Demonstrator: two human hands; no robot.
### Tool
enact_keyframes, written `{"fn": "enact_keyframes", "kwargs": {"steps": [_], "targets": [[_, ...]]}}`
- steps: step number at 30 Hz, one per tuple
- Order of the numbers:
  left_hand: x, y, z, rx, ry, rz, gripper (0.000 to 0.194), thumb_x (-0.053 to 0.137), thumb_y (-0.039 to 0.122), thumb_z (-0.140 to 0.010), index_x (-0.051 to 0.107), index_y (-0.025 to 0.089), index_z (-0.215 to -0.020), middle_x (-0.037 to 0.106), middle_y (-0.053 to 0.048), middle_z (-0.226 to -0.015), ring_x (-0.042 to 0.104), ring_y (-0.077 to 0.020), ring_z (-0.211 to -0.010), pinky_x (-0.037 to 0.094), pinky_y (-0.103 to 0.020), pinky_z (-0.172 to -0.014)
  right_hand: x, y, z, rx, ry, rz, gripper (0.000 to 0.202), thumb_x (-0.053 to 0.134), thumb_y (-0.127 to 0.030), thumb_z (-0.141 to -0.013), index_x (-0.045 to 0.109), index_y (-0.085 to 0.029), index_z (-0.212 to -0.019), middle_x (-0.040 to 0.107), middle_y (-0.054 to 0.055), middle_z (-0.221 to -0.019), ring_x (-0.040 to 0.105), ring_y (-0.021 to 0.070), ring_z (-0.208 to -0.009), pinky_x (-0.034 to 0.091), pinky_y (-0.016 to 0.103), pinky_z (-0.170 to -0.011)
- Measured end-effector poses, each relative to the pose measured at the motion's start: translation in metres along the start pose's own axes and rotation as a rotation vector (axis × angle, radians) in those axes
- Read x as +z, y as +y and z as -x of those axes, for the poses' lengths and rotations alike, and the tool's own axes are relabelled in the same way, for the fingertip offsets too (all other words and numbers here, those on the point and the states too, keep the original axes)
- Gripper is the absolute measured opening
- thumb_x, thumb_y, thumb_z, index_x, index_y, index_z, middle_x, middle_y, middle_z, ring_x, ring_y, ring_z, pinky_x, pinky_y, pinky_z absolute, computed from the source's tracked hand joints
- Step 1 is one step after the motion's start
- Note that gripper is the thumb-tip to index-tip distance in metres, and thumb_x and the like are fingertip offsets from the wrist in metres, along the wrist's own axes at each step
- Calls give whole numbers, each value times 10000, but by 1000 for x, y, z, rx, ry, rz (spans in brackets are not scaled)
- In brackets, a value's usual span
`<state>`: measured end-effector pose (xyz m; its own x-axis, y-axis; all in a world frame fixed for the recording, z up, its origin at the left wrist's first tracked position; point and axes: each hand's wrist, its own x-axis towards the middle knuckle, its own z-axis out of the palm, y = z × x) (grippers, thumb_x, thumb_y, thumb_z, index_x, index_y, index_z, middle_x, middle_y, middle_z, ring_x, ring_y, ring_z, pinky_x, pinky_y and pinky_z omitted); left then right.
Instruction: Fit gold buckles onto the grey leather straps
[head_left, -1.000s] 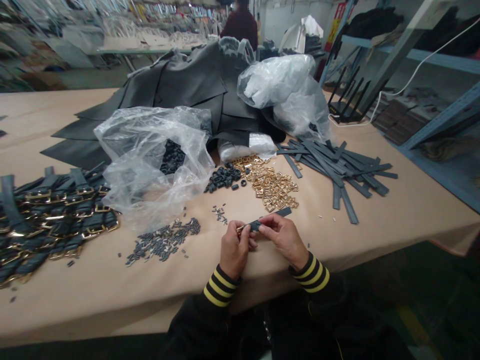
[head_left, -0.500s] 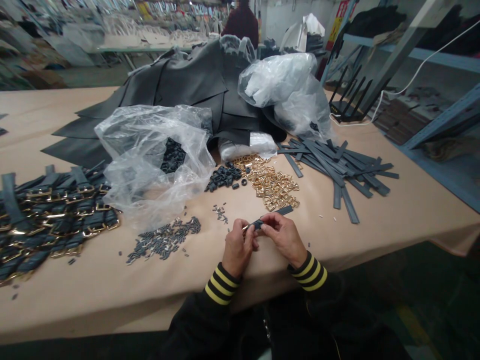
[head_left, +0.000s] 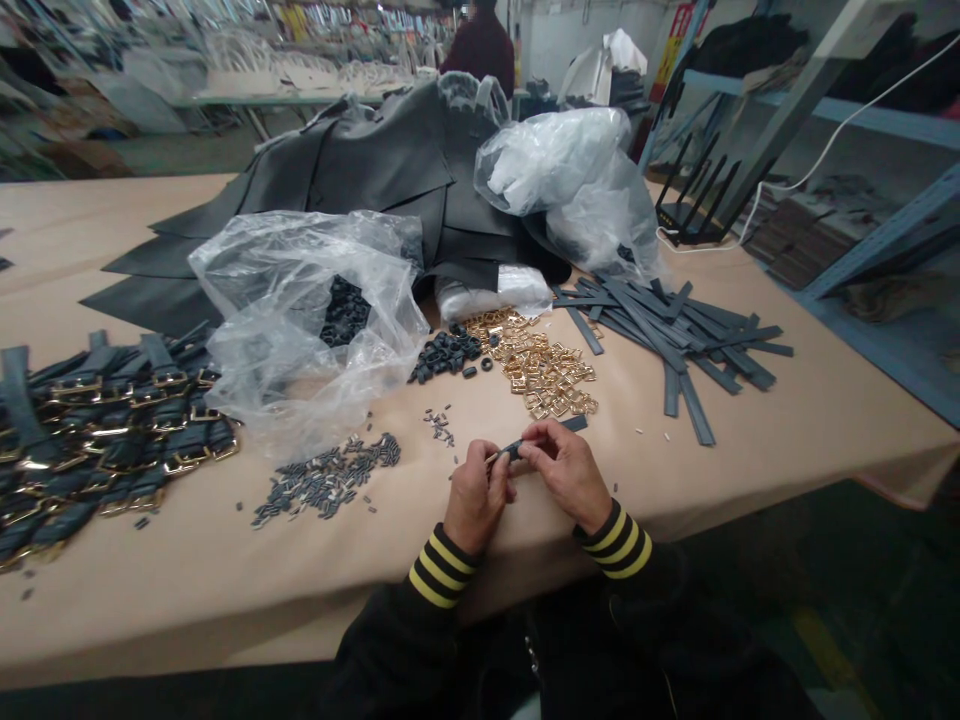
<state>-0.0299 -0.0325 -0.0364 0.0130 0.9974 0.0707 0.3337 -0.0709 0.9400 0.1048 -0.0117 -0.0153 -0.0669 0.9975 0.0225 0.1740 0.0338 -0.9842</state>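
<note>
Near the table's front edge, my left hand [head_left: 475, 497] pinches the left end of a dark strap [head_left: 575, 423]. My right hand [head_left: 568, 472] grips the same strap just beside it, and the strap's free end sticks out behind the fingers to the upper right. A thin piece shows at my left fingertips, too small to make out. Beyond my hands lies a heap of gold buckles [head_left: 559, 380]. Small dark loops [head_left: 446, 355] sit left of the buckles. Tiny dark pieces [head_left: 326, 480] are spread to the left of my left hand.
Dark straps [head_left: 690, 335] lie piled at the right. Buckled straps [head_left: 112, 430] cover the far left. An open plastic bag [head_left: 277, 300] holds more loops. Behind are dark sheets [head_left: 375, 165], another plastic bag [head_left: 559, 160] and a router [head_left: 694, 215]. A person [head_left: 484, 50] stands in the background.
My fingers have shifted slightly on the strap, and my two hands remain close together. The view has moved a little.
</note>
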Motion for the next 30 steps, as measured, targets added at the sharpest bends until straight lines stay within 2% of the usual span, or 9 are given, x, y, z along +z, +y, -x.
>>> {"fn": "enact_keyframes", "kwargs": {"steps": [3, 8, 12, 16, 24, 30], "targets": [[0, 0, 0, -36, -16, 45, 120, 435, 311, -825, 391, 201, -802, 525, 58, -489, 543, -106, -421, 442, -208, -462, 0, 3, -2, 42, -45, -49, 112, 600, -250, -698, 566, -153, -742, 585, 2, -673, 565, 127, -623, 473, 263, -616], [-1, 4, -2, -55, -63, 122, 140, 444, 318, -821, 401, 188, -792, 531, 53, -490, 527, -97, -406, 428, -195, -429, -3, 8, -3, 234, -145, -339, 220, 640, -327, -670, 534, -146, -735, 597, 2, -666, 617, 147, -612, 525, 304, -621], [-2, 7, -3, -89, -94, 244, 152, 442, 326, -823, 385, 186, -803, 557, 41, -546, 529, -90, -417, 420, -189, -413, -5, 3, -4, 228, -117, -337, 226, 657, -319, -657, 559, -149, -769, 595, -7, -684, 603, 117, -584, 521, 263, -593], [-2, 9, -2, -107, -93, 322, 167, 456, 329, -815, 379, 181, -806, 567, 32, -596, 534, -82, -420, 419, -184, -402, -7, -2, -5, 229, -152, -288, 213, 642, -333, -668, 590, -144, -751, 588, -16, -633, 564, 92, -534, 503, 238, -562], [-1, 8, -1, -107, -83, 312, 151, 445, 320, -820, 384, 184, -802, 572, 28, -596, 540, -86, -424, 424, -187, -406, -9, 1, -5, 203, -189, -301, 209, 636, -315, -681, 594, -124, -753, 568, -34, -558, 533, 79, -513, 439, 216, -549], [1, 3, 0, -112, -18, 232, 147, 450, 338, -812, 390, 205, -791, 557, 40, -537, 539, -113, -396, 430, -214, -394, 0, 6, -1, 269, -185, -401, 250, 656, -351, -655, 560, -138, -744, 576, -30, -562, 561, 96, -515, 480, 238, -547]]}}
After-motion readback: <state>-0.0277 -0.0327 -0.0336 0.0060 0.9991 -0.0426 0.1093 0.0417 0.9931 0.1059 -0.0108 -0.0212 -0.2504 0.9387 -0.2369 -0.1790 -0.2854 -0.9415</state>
